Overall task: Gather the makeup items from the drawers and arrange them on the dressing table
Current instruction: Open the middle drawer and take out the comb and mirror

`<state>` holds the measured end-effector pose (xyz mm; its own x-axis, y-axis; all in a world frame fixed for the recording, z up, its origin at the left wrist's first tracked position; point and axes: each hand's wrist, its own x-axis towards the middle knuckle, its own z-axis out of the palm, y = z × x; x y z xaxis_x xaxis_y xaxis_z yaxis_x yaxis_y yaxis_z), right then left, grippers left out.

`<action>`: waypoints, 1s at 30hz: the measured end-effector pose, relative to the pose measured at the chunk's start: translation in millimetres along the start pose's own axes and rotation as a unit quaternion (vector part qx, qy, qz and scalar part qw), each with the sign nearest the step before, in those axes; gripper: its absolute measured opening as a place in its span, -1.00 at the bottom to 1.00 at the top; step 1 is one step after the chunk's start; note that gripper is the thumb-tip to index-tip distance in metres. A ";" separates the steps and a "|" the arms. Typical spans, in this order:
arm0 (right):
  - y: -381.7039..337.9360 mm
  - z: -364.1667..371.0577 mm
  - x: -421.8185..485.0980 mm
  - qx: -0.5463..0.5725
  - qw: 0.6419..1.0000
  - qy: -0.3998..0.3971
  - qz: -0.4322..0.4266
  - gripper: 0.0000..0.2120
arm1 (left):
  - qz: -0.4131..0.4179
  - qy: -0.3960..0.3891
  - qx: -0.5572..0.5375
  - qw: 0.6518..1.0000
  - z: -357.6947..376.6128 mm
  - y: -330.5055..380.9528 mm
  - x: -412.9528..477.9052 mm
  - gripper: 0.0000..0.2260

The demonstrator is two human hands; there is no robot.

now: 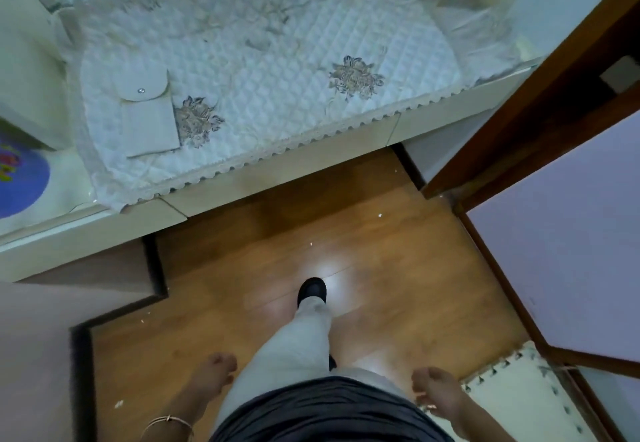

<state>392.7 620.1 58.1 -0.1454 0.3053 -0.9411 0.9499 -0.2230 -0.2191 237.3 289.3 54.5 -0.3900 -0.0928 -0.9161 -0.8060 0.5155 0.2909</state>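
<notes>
- Quilted white cloth (pixel 263 71) covers the worktop (pixel 433 109); only a pale pouch (pixel 147 116) lies there, possibly makeup.
- Left hand (pixel 214 372) and right hand (pixel 433 393) hang loosely curled, each grip empty.
- Drawers aren't visible; step close, then pull squarely.

Both hands, the left (pixel 216 370) and the right (pixel 433 391), are blurred, so it is not clear if the fingers hold anything. The worktop (pixel 433 109) is cut by the upper edge, and the round purple thing (pixel 20 178) by the left edge.
</notes>
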 end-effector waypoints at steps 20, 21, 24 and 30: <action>-286.5 -96.3 58.9 -0.185 0.975 -0.025 -0.120 -0.69 | -0.013 0.041 -0.135 0.990 99.9 158.4 7.4 -0.85; -294.4 -100.9 62.2 -0.193 0.973 -0.024 -0.121 -0.71 | -0.013 0.042 -0.143 0.989 104.1 157.6 6.6 -0.91; -321.4 -99.1 74.2 -0.213 0.970 -0.019 -0.119 -0.81 | -0.017 0.054 -0.170 0.984 111.4 159.9 12.4 -0.93; -357.6 -48.9 109.7 -0.239 0.961 -0.037 -0.135 -0.80 | -0.012 0.061 -0.202 0.977 106.5 191.6 54.2 -0.86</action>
<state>50.6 778.7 45.8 -0.4070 0.2225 -0.8859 0.8906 0.3121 -0.3307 109.1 473.8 31.2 -0.3989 -0.2140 -0.8917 -0.9161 0.1349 0.3775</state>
